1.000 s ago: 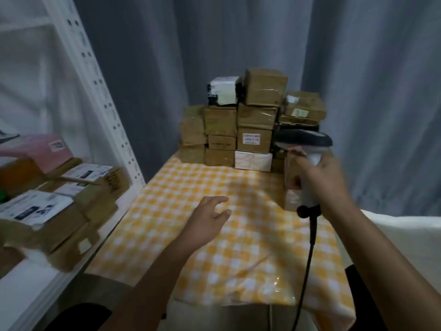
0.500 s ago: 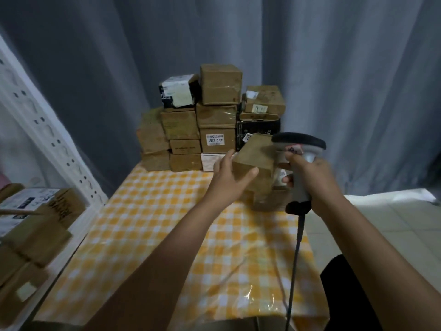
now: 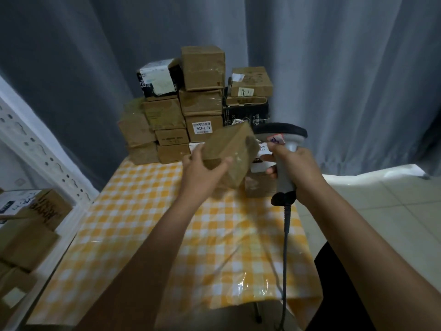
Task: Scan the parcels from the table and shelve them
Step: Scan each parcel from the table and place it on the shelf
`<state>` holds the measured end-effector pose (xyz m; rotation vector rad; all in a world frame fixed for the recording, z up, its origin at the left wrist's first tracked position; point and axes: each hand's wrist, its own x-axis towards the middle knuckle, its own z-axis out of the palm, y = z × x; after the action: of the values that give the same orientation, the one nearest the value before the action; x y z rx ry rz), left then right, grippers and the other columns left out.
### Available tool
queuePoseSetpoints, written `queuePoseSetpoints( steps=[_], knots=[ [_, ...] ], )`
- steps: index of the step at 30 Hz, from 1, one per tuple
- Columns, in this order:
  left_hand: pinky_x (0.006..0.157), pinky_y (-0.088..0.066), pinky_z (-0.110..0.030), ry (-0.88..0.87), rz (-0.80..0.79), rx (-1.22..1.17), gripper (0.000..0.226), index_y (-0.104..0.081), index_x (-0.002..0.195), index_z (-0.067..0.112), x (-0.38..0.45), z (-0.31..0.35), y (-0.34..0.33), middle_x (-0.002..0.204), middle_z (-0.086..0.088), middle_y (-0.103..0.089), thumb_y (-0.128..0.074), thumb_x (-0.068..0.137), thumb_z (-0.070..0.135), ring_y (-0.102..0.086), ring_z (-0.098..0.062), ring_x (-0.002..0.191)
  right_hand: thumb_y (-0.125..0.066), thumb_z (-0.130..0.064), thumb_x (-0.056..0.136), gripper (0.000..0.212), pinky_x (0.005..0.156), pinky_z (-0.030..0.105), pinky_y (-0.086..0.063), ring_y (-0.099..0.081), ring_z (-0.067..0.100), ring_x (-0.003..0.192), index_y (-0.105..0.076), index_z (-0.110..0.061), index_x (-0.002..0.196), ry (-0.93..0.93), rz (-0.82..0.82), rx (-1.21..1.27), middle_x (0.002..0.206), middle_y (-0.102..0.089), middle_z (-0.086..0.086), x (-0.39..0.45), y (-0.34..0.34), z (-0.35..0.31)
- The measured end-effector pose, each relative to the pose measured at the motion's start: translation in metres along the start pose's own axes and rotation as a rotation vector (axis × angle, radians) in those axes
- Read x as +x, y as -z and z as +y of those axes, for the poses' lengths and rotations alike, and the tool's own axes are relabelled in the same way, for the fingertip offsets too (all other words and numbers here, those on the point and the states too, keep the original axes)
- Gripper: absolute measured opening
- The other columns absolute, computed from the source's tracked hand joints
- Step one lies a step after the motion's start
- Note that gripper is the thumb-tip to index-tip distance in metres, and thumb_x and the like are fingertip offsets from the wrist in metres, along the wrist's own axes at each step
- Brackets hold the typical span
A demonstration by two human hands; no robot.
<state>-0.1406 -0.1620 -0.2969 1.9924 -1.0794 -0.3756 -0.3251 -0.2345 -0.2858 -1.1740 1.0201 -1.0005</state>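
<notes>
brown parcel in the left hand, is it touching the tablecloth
Apart. The head view shows the brown parcel gripped in the left hand, lifted above the checked tablecloth.

The surface (image 3: 148, 235) wears a yellow-and-white checked cloth under clear plastic. A stack of brown parcels (image 3: 191, 111) stands at its far edge. Beside it, the white shelf (image 3: 35, 278) holds more boxes (image 3: 28, 225).

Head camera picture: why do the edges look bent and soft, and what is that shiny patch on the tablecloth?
Head view: the wide-angle lens bows the shelf upright; the shelf boxes look blurred, while the parcel in the left hand stays fairly sharp; glare shows on the cloth's plastic; the light is dim.
</notes>
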Motion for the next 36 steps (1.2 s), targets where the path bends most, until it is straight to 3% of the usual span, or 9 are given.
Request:
queuePoseSetpoints(
  steps=[4,8,10,14,19,22,27,32,36],
  knots=[
    [0.093,-0.052,-0.032,0.167,0.077,-0.229,0.084,-0.046,0.148,0.028,-0.026,-0.059,0.050,0.143,0.004,-0.050,-0.068,0.079,0.070,-0.057,-0.015,0.121,-0.066,-0.027,0.094,0.019,0.048,0.023,-0.049,-0.057,0.017,0.046,-0.068,-0.009,0.088,-0.030,-0.092,0.057,0.078,-0.073,0.013,-0.007,-0.021,0.005],
    [0.085,-0.056,-0.035,0.425,0.075,-0.539,0.040,-0.061,0.122,0.025,-0.053,-0.096,0.088,0.114,0.003,-0.071,-0.054,0.098,0.055,-0.068,-0.015,0.104,-0.065,-0.023,0.096,0.011,0.046,0.023,-0.047,-0.057,0.014,0.045,-0.067,-0.012,0.093,-0.053,-0.232,0.078,0.084,-0.076,0.010,-0.018,-0.057,0.018],
    [0.093,-0.056,-0.040,0.475,0.040,-0.650,0.051,-0.060,0.130,0.022,-0.064,-0.113,0.101,0.118,0.002,-0.072,-0.052,0.096,0.060,-0.069,-0.018,0.110,-0.064,-0.022,0.096,0.008,0.045,0.023,-0.048,-0.057,0.014,0.045,-0.066,-0.015,0.096,-0.053,-0.293,0.058,0.091,-0.076,0.014,-0.025,-0.074,0.024],
    [0.100,-0.046,-0.040,0.459,0.096,-0.322,0.055,-0.056,0.141,0.019,-0.078,-0.141,0.109,0.136,-0.006,-0.061,-0.042,0.103,0.056,-0.058,-0.023,0.120,-0.063,-0.021,0.097,0.008,0.044,0.022,-0.047,-0.056,0.014,0.045,-0.066,-0.016,0.092,-0.079,-0.358,0.062,0.093,-0.075,0.017,-0.041,-0.097,0.038],
    [0.091,-0.036,-0.021,0.103,0.308,0.061,0.040,-0.051,0.146,0.014,-0.080,-0.146,0.112,0.151,-0.016,-0.038,-0.046,0.107,0.020,-0.044,-0.013,0.121,-0.063,-0.022,0.097,0.014,0.045,0.023,-0.046,-0.055,0.016,0.045,-0.068,-0.010,0.097,-0.099,-0.338,0.019,0.095,-0.075,0.017,-0.050,-0.108,0.060],
    [0.101,-0.037,-0.030,0.112,0.197,0.198,0.051,-0.046,0.150,0.016,-0.077,-0.140,0.105,0.158,-0.013,-0.029,-0.054,0.103,0.035,-0.038,-0.029,0.141,-0.064,-0.024,0.096,0.014,0.047,0.025,-0.045,-0.055,0.017,0.046,-0.069,-0.011,0.096,-0.114,-0.328,0.021,0.095,-0.075,0.017,-0.053,-0.113,0.066],
    [0.108,-0.043,-0.055,0.169,0.028,0.305,0.107,-0.030,0.154,0.011,-0.074,-0.141,0.105,0.154,-0.012,-0.032,-0.066,0.071,0.067,-0.038,-0.034,0.139,-0.063,-0.023,0.097,0.015,0.049,0.026,-0.046,-0.055,0.014,0.045,-0.069,-0.010,0.094,-0.127,-0.343,0.018,0.094,-0.076,0.017,-0.063,-0.123,0.071],
    [0.097,-0.042,-0.034,0.200,0.073,0.202,0.078,-0.034,0.152,0.012,-0.075,-0.146,0.114,0.140,-0.006,-0.037,-0.075,0.089,0.033,-0.046,-0.024,0.125,-0.063,-0.024,0.097,0.014,0.049,0.025,-0.046,-0.055,0.012,0.043,-0.070,-0.012,0.093,-0.136,-0.354,0.028,0.094,-0.075,0.016,-0.071,-0.126,0.076],
    [0.082,-0.052,-0.031,0.288,0.182,-0.132,0.042,-0.059,0.120,0.016,-0.076,-0.161,0.126,0.116,-0.001,-0.060,-0.072,0.089,0.042,-0.063,-0.017,0.102,-0.063,-0.024,0.097,0.012,0.049,0.025,-0.047,-0.056,0.013,0.045,-0.070,-0.014,0.098,-0.140,-0.367,0.017,0.094,-0.076,0.013,-0.076,-0.125,0.081]
  ],
)
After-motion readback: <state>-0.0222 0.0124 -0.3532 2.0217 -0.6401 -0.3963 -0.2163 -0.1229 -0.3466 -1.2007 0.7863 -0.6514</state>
